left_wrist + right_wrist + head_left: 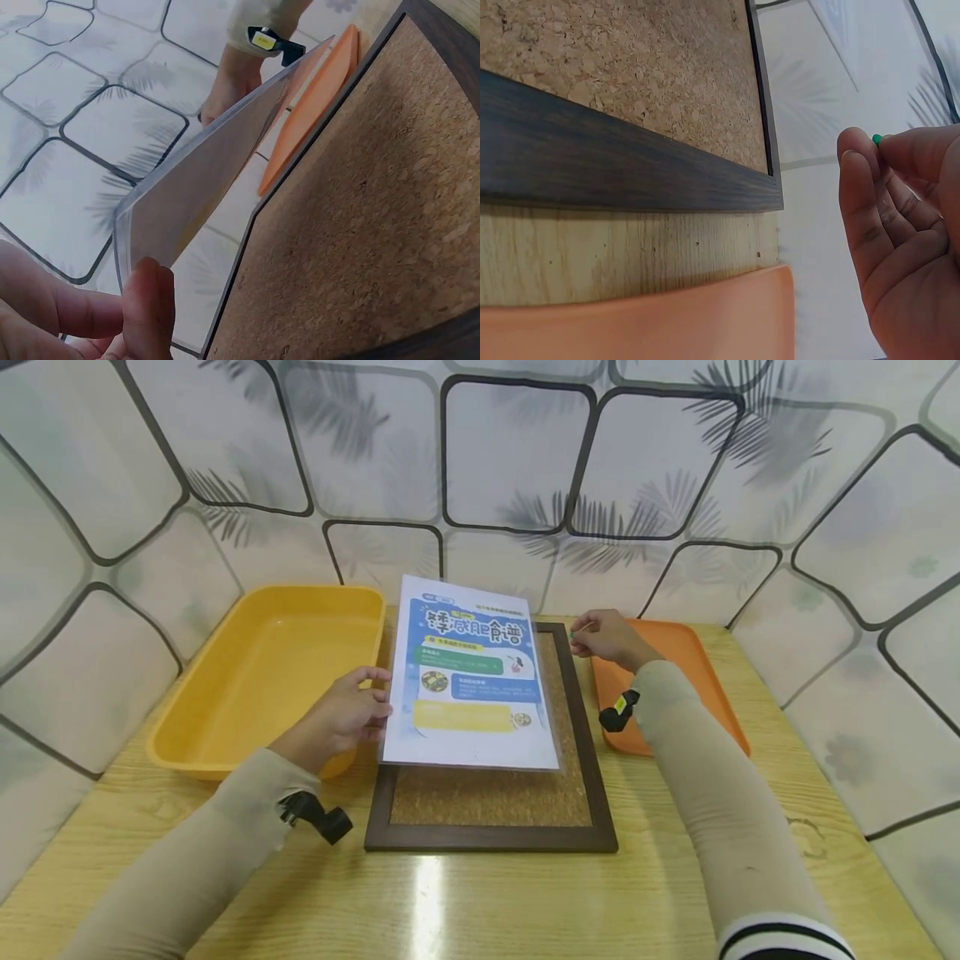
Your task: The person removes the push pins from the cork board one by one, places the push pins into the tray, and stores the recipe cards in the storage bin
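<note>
In the head view my left hand (348, 710) pinches the left edge of a printed sheet in a clear sleeve (472, 747). The sheet is raised and tilted above a cork board (487, 797) with a dark brown frame. From the left wrist view, the thumb and fingers grip the edge of the sheet (187, 187), and bare cork (375, 172) shows below. My right hand (611, 639) is off the board's upper right corner. Between its thumb and fingertips it pinches a small green pushpin (877, 139), mostly hidden by the fingers.
A deep yellow tub (262, 668) stands left of the board on the wooden table (510, 910). On the right, under the right forearm, lies a shallow orange tray (686, 652). A patterned wall covering (517, 460) rises behind the table and along both sides.
</note>
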A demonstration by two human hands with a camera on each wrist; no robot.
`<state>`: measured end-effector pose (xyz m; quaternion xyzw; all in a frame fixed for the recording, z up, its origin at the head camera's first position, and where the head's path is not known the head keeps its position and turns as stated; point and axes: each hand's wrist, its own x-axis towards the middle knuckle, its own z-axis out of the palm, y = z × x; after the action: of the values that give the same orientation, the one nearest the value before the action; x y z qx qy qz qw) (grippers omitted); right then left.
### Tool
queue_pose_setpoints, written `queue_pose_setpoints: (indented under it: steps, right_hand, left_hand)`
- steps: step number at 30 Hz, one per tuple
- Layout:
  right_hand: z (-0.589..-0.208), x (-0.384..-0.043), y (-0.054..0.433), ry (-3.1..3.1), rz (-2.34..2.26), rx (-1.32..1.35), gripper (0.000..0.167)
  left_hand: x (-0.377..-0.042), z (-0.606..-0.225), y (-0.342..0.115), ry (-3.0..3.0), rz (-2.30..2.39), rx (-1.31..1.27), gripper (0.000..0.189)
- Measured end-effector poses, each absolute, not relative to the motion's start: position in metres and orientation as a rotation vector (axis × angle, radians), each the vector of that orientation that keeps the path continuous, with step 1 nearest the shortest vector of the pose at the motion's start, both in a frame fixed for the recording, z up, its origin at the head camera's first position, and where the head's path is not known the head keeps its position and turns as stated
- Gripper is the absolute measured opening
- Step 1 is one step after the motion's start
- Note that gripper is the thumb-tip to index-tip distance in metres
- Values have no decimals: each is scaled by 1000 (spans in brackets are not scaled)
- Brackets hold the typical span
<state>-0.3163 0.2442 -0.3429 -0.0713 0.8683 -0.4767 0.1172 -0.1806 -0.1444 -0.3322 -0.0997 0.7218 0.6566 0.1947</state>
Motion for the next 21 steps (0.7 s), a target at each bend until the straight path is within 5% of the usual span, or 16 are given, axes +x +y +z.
queue_pose_setpoints:
  steps: [21]
  right_hand:
    - [-346, -310, 260, 2515, -1480, -159, 29]
  left_hand:
    - [-187, -316, -178, 2021, 1845, -286, 48]
